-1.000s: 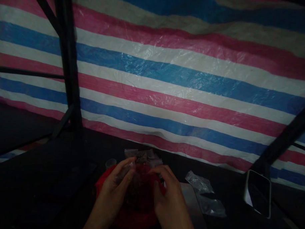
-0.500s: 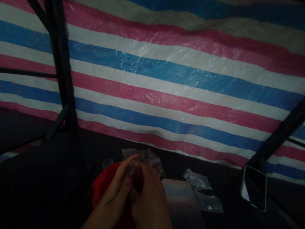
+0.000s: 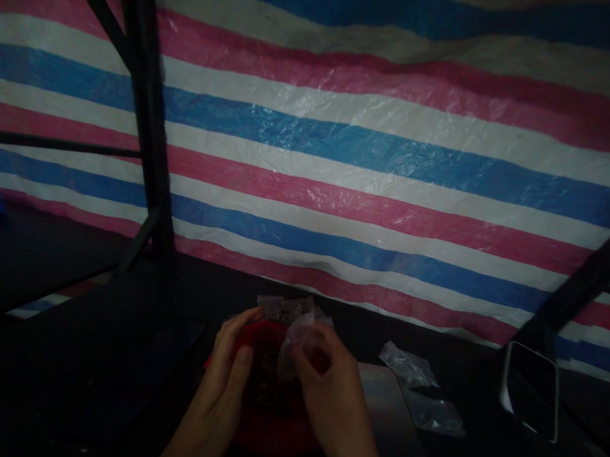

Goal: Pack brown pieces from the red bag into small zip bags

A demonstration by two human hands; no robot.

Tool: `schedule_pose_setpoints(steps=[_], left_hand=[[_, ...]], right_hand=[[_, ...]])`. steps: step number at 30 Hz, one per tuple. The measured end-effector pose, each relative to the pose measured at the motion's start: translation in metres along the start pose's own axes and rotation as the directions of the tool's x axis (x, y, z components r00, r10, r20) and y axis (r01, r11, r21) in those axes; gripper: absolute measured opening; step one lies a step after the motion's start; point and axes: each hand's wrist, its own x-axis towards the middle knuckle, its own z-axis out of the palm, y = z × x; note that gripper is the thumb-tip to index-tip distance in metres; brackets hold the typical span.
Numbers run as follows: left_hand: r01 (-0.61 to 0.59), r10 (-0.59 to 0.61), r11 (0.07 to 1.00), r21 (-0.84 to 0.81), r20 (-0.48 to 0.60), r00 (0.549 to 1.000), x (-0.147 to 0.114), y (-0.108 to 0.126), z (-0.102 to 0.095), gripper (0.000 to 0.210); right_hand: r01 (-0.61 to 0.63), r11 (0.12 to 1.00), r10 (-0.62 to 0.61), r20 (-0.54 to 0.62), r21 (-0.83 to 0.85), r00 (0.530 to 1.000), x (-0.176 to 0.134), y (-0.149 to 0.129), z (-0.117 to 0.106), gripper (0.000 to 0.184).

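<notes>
A red container [image 3: 278, 437] stands in front of me, with small dark pieces inside that are too dim to name. My left hand [image 3: 220, 379] is at its left side, thumb and fingers apart, holding nothing. Over its right side, my right hand [image 3: 332, 383] pinches a translucent plastic bag [image 3: 291, 345] between thumb and fingers. Whether anything is inside this bag, I cannot tell. Just behind the container lie small clear bags [image 3: 286, 310] with little pieces in them.
A flat silver plate [image 3: 391, 408] lies right of the container, partly behind my right arm. Beyond it are clear plastic bags [image 3: 411, 367] on the black table. A phone [image 3: 531, 391] leans at the right by a dark post. Striped sheeting [image 3: 362, 157] hangs behind.
My hands were together around something translucent; now they are apart. The right hand has moved right with the plastic bag, and the left has opened. The view has shifted slightly left.
</notes>
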Motion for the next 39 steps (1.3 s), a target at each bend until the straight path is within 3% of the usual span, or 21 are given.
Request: schedule_pose_setpoints(steps=[3, 6, 8, 10, 12, 14, 16, 17, 20, 22, 24, 25, 27, 30, 34, 39], left_hand=[[-0.032, 0.031, 0.999, 0.035, 0.01, 0.999, 0.0, 0.001, -0.001, 0.058], [-0.054, 0.052, 0.995, 0.08, 0.017, 0.998, 0.0, 0.001, -0.003, 0.052], [-0.092, 0.094, 0.989, 0.118, -0.006, 0.996, 0.0, 0.001, -0.003, 0.048], [-0.139, 0.147, 0.978, 0.158, -0.036, 0.989, 0.0, -0.001, -0.005, 0.045], [-0.175, 0.184, 0.963, 0.205, -0.024, 0.983, 0.0, -0.004, -0.006, 0.043], [-0.205, 0.208, 0.946, 0.25, 0.014, 0.978, 0.001, -0.006, -0.007, 0.041], [-0.236, 0.235, 0.929, 0.284, 0.039, 0.971, 0.001, -0.008, -0.008, 0.04], [-0.249, 0.248, 0.922, 0.295, 0.043, 0.968, 0.002, -0.009, -0.007, 0.039], [-0.268, 0.267, 0.908, 0.322, 0.049, 0.962, 0.001, -0.009, -0.004, 0.04], [-0.264, 0.266, 0.906, 0.33, 0.042, 0.963, 0.0, -0.009, -0.001, 0.043], [-0.25, 0.254, 0.908, 0.335, 0.034, 0.967, -0.001, -0.01, 0.001, 0.044], [-0.242, 0.246, 0.91, 0.338, 0.03, 0.969, -0.002, -0.01, 0.001, 0.044], [-0.234, 0.238, 0.91, 0.343, 0.031, 0.971, -0.004, -0.011, 0.001, 0.044], [-0.234, 0.242, 0.911, 0.339, 0.019, 0.97, -0.005, -0.009, -0.001, 0.044], [-0.213, 0.224, 0.92, 0.33, 0.003, 0.974, -0.002, -0.004, -0.007, 0.047], [-0.184, 0.201, 0.927, 0.328, -0.019, 0.979, 0.001, 0.0, -0.014, 0.054]], right_hand=[[-0.027, 0.995, 0.031, -0.046, 0.096, 0.998, 0.002, -0.001, 0.007, 0.026], [-0.044, 0.989, 0.058, -0.095, 0.141, 0.994, 0.007, -0.002, -0.005, 0.042], [-0.055, 0.997, 0.063, -0.179, 0.05, 0.982, 0.01, -0.001, -0.035, 0.061], [-0.111, 0.975, 0.033, -0.371, -0.19, 0.928, 0.01, 0.004, -0.079, 0.076], [-0.337, 0.835, 0.045, -0.557, -0.435, 0.829, 0.007, 0.015, -0.127, 0.078], [-0.503, 0.633, 0.059, -0.611, -0.589, 0.789, 0.003, 0.031, -0.163, 0.071], [-0.573, 0.454, 0.104, -0.598, -0.682, 0.795, -0.001, 0.049, -0.18, 0.059], [-0.574, 0.423, 0.117, -0.585, -0.701, 0.802, -0.002, 0.056, -0.182, 0.053], [-0.579, 0.393, 0.118, -0.585, -0.714, 0.802, -0.001, 0.067, -0.174, 0.051], [-0.594, 0.403, 0.046, -0.633, -0.696, 0.773, 0.003, 0.063, -0.165, 0.058], [-0.553, 0.466, -0.058, -0.648, -0.691, 0.76, 0.01, 0.053, -0.154, 0.063], [-0.497, 0.516, -0.101, -0.625, -0.698, 0.774, 0.014, 0.048, -0.146, 0.062], [-0.317, 0.632, -0.123, -0.496, -0.707, 0.86, 0.023, 0.039, -0.126, 0.051], [-0.153, 0.701, -0.121, -0.328, -0.697, 0.937, 0.033, 0.036, -0.086, 0.025], [-0.121, 0.741, -0.07, -0.254, -0.661, 0.965, 0.041, 0.043, -0.05, 0.022], [-0.181, 0.782, -0.017, -0.311, -0.597, 0.95, 0.05, 0.031, -0.057, 0.027]])
